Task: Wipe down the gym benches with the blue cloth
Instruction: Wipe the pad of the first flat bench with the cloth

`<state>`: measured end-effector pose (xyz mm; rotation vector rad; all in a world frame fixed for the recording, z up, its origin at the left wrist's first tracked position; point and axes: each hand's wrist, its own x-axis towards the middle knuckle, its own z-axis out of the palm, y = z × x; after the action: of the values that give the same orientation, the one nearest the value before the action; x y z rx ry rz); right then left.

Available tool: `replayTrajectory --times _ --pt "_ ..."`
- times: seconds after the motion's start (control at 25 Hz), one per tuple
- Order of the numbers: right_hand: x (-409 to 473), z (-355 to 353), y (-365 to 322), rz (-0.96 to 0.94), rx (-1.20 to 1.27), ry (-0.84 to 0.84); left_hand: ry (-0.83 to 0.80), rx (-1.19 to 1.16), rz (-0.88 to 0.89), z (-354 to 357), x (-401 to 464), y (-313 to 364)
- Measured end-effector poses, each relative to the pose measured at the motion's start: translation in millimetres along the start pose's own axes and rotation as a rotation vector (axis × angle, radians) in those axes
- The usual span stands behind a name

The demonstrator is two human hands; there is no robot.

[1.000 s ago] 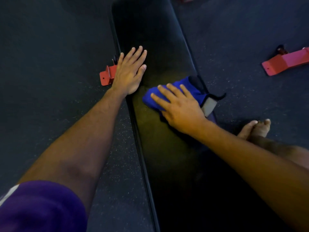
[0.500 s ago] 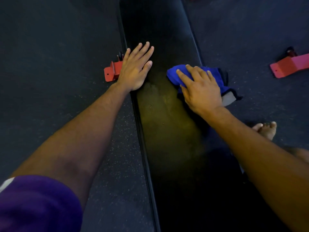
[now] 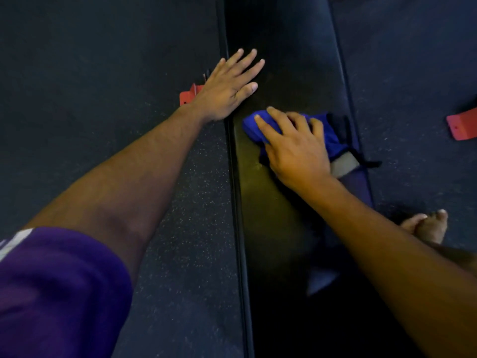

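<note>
A long black padded gym bench (image 3: 291, 60) runs from the bottom of the view to the top. My right hand (image 3: 296, 148) presses flat on the blue cloth (image 3: 254, 124), which lies bunched on the bench top; a grey and black edge of the cloth pokes out by my wrist. My left hand (image 3: 229, 86) rests palm down with fingers spread on the bench's left edge, just beyond the cloth. It holds nothing.
Dark speckled rubber floor (image 3: 103, 86) lies on both sides of the bench. A red metal foot (image 3: 188, 97) shows by my left wrist, another red bracket (image 3: 463, 125) at the right edge. My bare foot (image 3: 426, 226) stands right of the bench.
My right hand slid the cloth from the bench's right side toward the left edge and slightly nearer me. My left hand stayed planted on the bench.
</note>
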<state>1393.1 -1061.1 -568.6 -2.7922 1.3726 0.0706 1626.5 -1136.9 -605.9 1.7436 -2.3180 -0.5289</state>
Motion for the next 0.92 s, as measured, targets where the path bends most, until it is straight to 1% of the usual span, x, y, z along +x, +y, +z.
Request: replayTrajectory --times 0.08,0.12,0.2,0.28,0.36,0.44,0.52,0.6,0.64,0.76,0.84,0.92 --pt "16.2 -0.5 -22.7 -0.018 0.003 -0.006 -0.001 -0.009 0.002 -1.4 2.5 -0.8" --pt "10.6 0.7 -31.6 -0.075 0.008 -0.016 -0.005 -0.003 0.002 -0.1 2.4 -1.7" --pt "-22.6 3.4 -39.1 -0.253 0.012 -0.021 -0.003 0.011 0.008 2.0 0.7 -2.9" --pt "-62.6 5.1 -27.4 -0.356 0.026 -0.028 -0.002 -0.01 0.005 0.1 0.6 -2.8" --pt "-75.2 3.6 0.5 -0.309 0.002 -0.048 0.011 -0.022 -0.01 0.1 -0.6 -1.4" --pt "-51.9 0.6 19.7 -0.184 -0.018 -0.04 0.01 -0.023 -0.02 0.5 -0.9 -0.8" --pt "-12.4 -1.0 17.0 -0.042 -0.013 -0.017 0.012 -0.035 -0.016 0.1 -1.2 -0.5" --pt "11.9 -1.4 -4.6 -0.002 0.021 -0.019 0.021 -0.037 -0.019 1.8 -1.1 0.2" --pt "12.6 -0.4 -17.0 -0.038 0.038 -0.025 0.023 -0.042 -0.025 1.5 -0.1 0.1" --pt "-27.4 6.5 -37.7 -0.263 0.06 -0.012 0.02 -0.052 -0.028 1.6 1.2 -1.7" --pt "-65.1 9.1 -29.6 -0.355 0.076 -0.014 0.031 -0.045 -0.019 4.5 0.0 -1.9" --pt "-72.7 7.2 -0.5 -0.37 0.092 0.006 0.027 -0.039 -0.014 3.3 0.6 -3.4"
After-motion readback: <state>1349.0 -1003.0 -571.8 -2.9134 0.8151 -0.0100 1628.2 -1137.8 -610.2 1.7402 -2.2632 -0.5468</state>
